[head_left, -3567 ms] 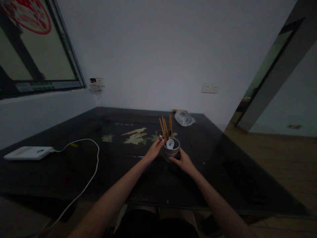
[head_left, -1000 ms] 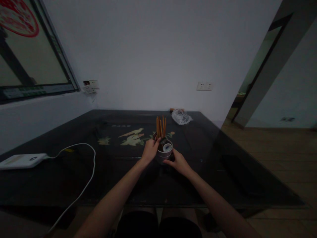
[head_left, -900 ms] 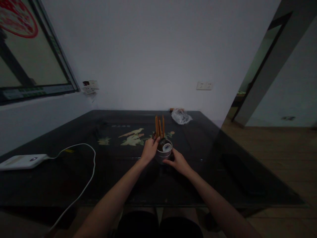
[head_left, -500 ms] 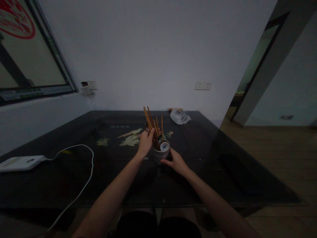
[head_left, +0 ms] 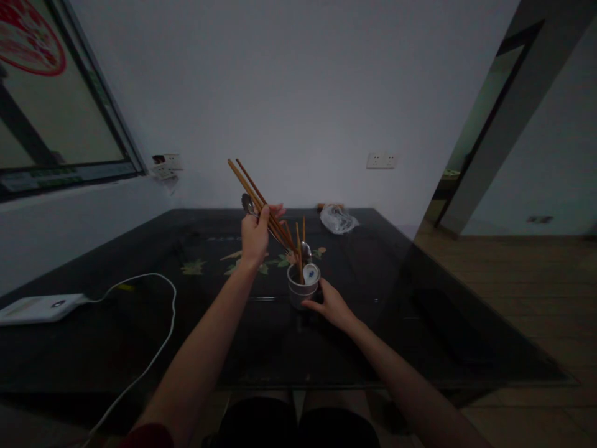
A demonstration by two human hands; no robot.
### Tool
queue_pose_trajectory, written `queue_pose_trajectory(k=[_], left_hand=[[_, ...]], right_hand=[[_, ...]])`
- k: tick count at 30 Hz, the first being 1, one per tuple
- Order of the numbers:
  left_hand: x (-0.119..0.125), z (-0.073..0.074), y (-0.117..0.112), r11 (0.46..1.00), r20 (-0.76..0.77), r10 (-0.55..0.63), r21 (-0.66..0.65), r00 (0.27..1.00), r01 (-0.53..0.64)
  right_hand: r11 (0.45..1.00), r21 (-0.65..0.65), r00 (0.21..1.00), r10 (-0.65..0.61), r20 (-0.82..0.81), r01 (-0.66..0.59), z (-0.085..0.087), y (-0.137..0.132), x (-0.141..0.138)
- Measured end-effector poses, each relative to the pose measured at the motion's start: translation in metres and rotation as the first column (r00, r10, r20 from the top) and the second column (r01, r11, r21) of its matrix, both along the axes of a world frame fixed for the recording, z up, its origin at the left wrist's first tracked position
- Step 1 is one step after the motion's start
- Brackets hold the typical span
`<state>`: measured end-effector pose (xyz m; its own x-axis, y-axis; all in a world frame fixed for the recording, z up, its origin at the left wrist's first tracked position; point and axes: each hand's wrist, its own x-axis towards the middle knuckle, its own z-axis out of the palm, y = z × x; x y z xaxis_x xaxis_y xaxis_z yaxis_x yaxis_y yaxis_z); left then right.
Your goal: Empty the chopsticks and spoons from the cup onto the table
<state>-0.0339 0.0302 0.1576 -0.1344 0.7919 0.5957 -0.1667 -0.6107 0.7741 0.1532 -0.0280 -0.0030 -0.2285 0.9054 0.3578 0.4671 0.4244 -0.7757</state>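
My left hand [head_left: 256, 235] is closed around a bundle of several wooden chopsticks [head_left: 249, 186] and a metal spoon [head_left: 247, 203], raised and tilted up to the left. Their lower ends reach down near the rim of a light grey cup [head_left: 298, 294]. With thumb and fingers, my right hand [head_left: 333, 305] grips the cup's right side as it stands on the table. Inside the cup remain a few chopsticks [head_left: 299, 249], another metal spoon [head_left: 306, 250] and a white ceramic spoon [head_left: 311, 274] with a blue mark.
The dark glossy table [head_left: 364, 336] has a printed floral pattern. A crumpled clear plastic bag [head_left: 339, 219] lies at the back. On the left, a white power bank [head_left: 41, 309] trails a white cable [head_left: 174, 305]. A dark flat object [head_left: 450, 326] lies at the right.
My left hand has lifted the chopsticks and a spoon up and to the left, out of the cup's middle. My right hand and the cup have stayed in place.
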Motion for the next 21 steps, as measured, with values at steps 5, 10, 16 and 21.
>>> queue_pose_trajectory(k=[5,10,16,21], left_hand=[[-0.028,0.015,0.0,0.999,0.099,0.021,0.041,0.995,-0.025],[-0.071,0.018,-0.003,0.991,0.126,-0.017,-0.126,0.992,0.033],[-0.119,-0.039,0.005,0.836,-0.122,-0.019,-0.547,0.992,-0.051],[-0.142,-0.097,0.018,0.651,-0.348,-0.119,-0.735,0.93,-0.192]], right_hand=[[1.0,0.003,1.0,0.0,0.005,0.0,0.001,0.0,0.0],[1.0,-0.012,1.0,-0.02,0.012,0.02,0.001,-0.001,0.001],[1.0,-0.02,1.0,-0.018,-0.012,0.017,0.001,-0.001,0.0],[0.999,-0.033,1.0,-0.005,-0.008,0.005,0.002,-0.001,0.001]])
